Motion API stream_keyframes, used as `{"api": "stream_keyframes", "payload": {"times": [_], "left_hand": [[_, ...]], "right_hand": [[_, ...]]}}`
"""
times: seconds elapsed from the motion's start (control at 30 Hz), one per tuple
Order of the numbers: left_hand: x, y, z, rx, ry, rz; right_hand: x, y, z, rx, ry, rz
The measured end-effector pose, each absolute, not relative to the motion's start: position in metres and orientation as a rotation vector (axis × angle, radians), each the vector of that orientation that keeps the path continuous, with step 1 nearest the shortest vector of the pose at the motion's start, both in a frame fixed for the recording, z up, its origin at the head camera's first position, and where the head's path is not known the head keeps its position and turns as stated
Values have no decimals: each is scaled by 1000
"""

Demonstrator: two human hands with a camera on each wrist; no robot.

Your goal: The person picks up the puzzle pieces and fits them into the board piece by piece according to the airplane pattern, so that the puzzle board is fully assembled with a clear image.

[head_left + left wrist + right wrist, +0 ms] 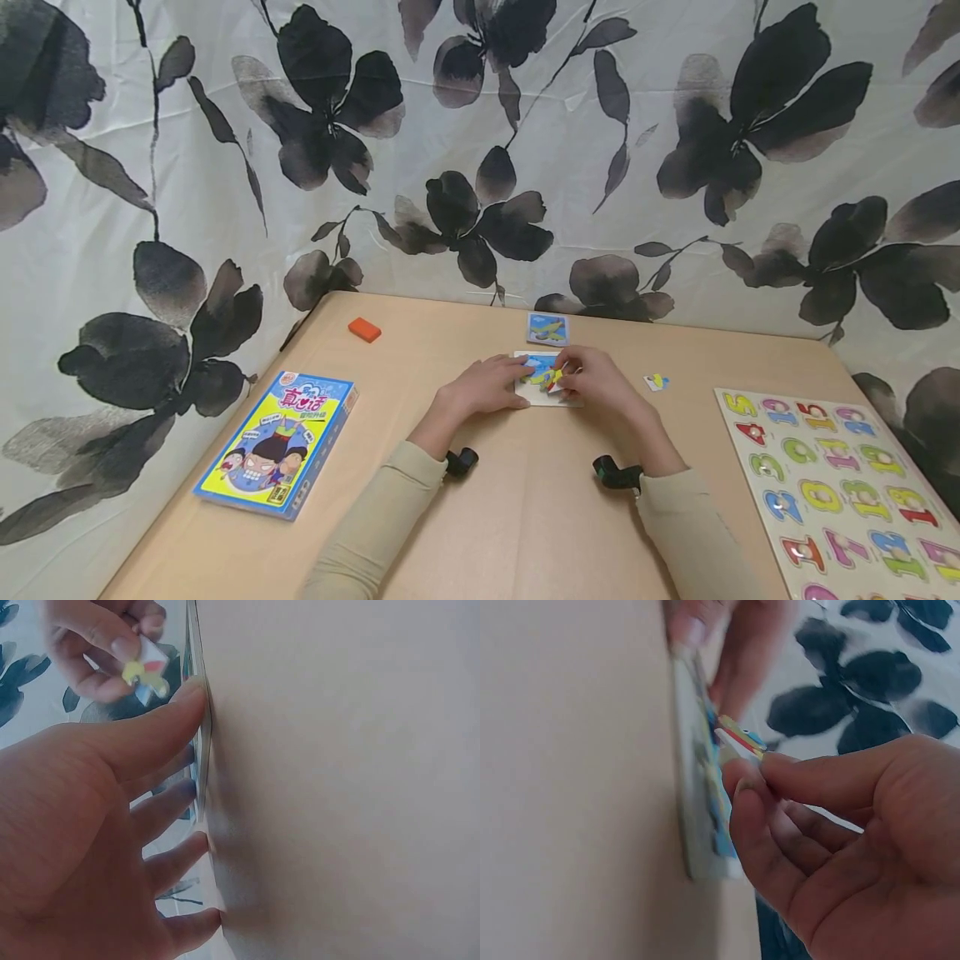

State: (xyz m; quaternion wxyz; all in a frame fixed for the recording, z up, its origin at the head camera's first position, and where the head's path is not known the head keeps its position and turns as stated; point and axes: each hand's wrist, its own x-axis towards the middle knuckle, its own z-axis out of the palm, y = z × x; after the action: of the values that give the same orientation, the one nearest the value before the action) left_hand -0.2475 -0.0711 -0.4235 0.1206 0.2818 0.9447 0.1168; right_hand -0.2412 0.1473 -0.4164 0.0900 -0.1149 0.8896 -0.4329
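Note:
A small white-bordered jigsaw board [551,402] lies on the table, with blue and yellow picture parts inside its frame. My left hand [487,385] rests at its left side, fingers spread fairly straight, the thumb touching the near edge. Between thumb and fingertips, my right hand [596,382] pinches a jigsaw piece [741,740] with yellow, red, white and blue on it. That piece is held tilted over the right part of the board. In the left wrist view, the right hand's fingers surround the piece [152,669], hiding part of it.
Behind the board lies a blue picture card [547,329] with a yellow plane. One loose jigsaw piece [656,382] is to the right. A number board [783,462] covers the right side. At left are a yellow-and-blue box [277,450] and an orange block [364,330]. A floral cloth hangs behind.

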Motion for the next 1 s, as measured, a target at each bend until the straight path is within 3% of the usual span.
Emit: {"api": "stream_keyframes", "payload": {"times": [1.0], "left_hand": [[-245, -72, -421, 824, 2764, 378]], "right_hand": [[-238, 108, -439, -447, 2819, -1065]]}}
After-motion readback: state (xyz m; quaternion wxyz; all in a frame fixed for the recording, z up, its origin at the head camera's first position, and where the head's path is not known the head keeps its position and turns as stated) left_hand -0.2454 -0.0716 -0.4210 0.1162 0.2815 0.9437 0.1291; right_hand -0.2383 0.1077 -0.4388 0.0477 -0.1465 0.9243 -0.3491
